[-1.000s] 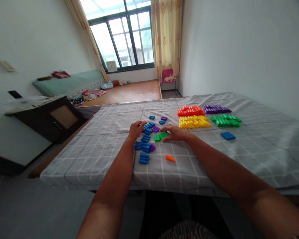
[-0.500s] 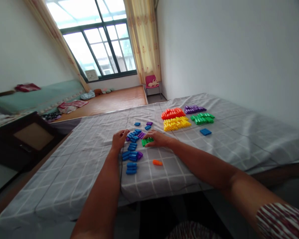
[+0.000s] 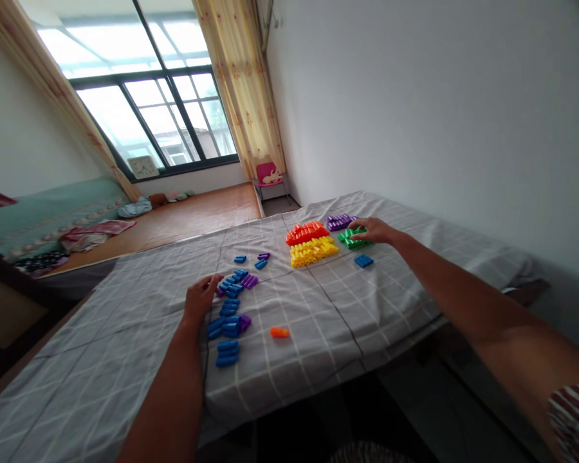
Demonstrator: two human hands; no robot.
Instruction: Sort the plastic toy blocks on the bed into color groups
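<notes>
My right hand [image 3: 372, 229] is over the green pile [image 3: 356, 238] at the right, its fingers curved onto green pieces. Which of them it grips is hard to tell. My left hand [image 3: 202, 294] rests on the cloth, its fingertips by the scattered blue pieces [image 3: 232, 283]; whether it holds one is hidden. Purple pieces [image 3: 249, 281] lie among the blue ones. More blue pieces [image 3: 228, 354] lie nearer the front edge, and a single orange piece [image 3: 280, 332] is to their right.
Red [image 3: 307, 233], yellow [image 3: 313, 251] and purple [image 3: 341, 222] piles stand toward the back, with a small blue group [image 3: 363, 260] in front of the green pile. A grey checked cloth [image 3: 313, 315] covers the table. A wall borders the right side.
My right hand has carried the green pieces from beside the scattered blue ones to the green pile. My left hand stays by the blue pieces. The view has turned right.
</notes>
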